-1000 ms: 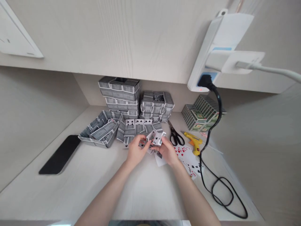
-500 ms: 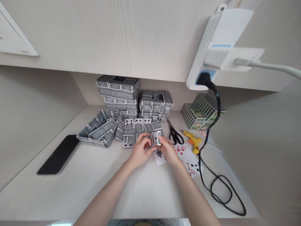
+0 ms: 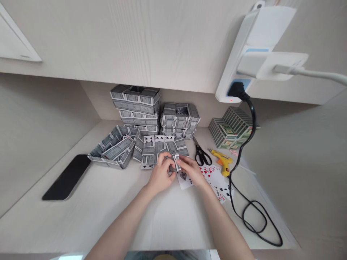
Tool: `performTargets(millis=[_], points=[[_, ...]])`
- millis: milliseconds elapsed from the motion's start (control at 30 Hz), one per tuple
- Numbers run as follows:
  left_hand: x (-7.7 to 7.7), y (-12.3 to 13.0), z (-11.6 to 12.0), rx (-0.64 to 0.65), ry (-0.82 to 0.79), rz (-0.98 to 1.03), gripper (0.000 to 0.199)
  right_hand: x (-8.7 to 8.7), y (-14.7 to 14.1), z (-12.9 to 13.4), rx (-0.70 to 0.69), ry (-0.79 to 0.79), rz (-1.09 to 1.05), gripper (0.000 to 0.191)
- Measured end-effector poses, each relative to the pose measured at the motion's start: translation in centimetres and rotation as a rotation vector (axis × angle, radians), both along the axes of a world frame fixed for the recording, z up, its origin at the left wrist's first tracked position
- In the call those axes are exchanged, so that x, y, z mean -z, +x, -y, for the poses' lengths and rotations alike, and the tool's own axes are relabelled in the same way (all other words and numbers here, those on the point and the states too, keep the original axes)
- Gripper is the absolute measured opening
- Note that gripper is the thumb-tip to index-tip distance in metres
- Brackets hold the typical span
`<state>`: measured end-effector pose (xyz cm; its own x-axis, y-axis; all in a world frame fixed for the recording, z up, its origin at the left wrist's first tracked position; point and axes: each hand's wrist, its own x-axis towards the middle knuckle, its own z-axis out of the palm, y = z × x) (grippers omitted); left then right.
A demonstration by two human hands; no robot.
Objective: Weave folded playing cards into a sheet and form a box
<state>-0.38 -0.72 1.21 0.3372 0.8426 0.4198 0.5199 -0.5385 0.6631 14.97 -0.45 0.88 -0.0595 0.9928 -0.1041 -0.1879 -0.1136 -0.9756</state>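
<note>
Folded card: a small grey-and-white folded card [image 3: 176, 161] sits between the two hands, just above the front right edge of the spread of card pieces [image 3: 149, 160].
Lie of the fold: its pale strip runs mostly away from the person, slightly aslant; how long the whole piece is cannot be told behind the fingers.
Right hand: the right hand [image 3: 193, 169] comes in from the right, thumb and fingers closed on the card's right part.
Left hand: the left hand [image 3: 162, 172] curls around the card's left side, fingertips against it; whether they pinch or merely steady it cannot be told.
Nearer hand: neither stands off; each touches the card from its own side.
Under the right hand: an ace card [image 3: 183, 176] with a large ornate spade lies on the worktop [image 3: 168, 220], partly covered.
Right of the hands: loose red-pipped cards [image 3: 210, 171], black scissors [image 3: 202, 157] and a yellow glue gun [image 3: 223, 161].
Behind and left: a card-built tray [image 3: 123, 163] with folded pieces inside; further back, a taller card stack [image 3: 139, 103] and a shorter card stack [image 3: 180, 122].
Readable marks: an "A" shows at the spade card's corner; black pips show on the face-up strips [image 3: 159, 138], their indices too small to trust.
Brands: none legible on the glue gun, scissors or power strip [image 3: 267, 27].
</note>
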Motion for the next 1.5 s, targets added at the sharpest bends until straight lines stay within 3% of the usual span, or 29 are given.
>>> performTargets(millis=[200, 400, 600, 900, 1067, 1167, 1267, 1333, 1500], points=[[0.2, 0.1, -0.1, -0.011, 0.0, -0.026, 0.021, -0.4, -0.2, 0.1, -0.042, -0.035, 0.079, 0.053], [0.1, 0.2, 0.0, -0.026, -0.002, -0.028, 0.02, -1.0, -0.5, 0.5, -0.128, -0.086, -0.045, 0.045], [0.0, 0.1, 0.1, 0.055, -0.068, 0.049, 0.018, -0.6, -0.5, 0.5, -0.176, -0.149, -0.265, 0.033], [0.0, 0.0, 0.1, 0.091, -0.055, 0.083, 0.008, -0.9, -1.1, 0.7, -0.223, -0.097, -0.455, 0.017], [-0.6, 0.1, 0.6, 0.172, -0.008, 0.14, 0.01, -0.9, -0.7, 0.6, -0.23, -0.08, -0.451, 0.024], [-0.9, -0.1, 0.5, 0.211, -0.031, 0.239, 0.018, -0.8, -0.5, 0.5, -0.154, -0.014, -0.366, 0.029], [-0.7, -0.4, -0.1, 0.136, -0.155, 0.4, 0.022, -0.6, -0.4, 0.5, 0.002, 0.103, -0.172, 0.043], [-0.5, -0.4, -0.6, 0.104, -0.339, 0.527, 0.024, -0.3, -0.3, 0.4, 0.069, 0.19, -0.027, 0.051], [-0.3, 0.0, -1.0, 0.204, -0.81, 0.757, 0.041, 0.0, -0.2, 0.5, 0.105, 0.438, 0.283, 0.054]])
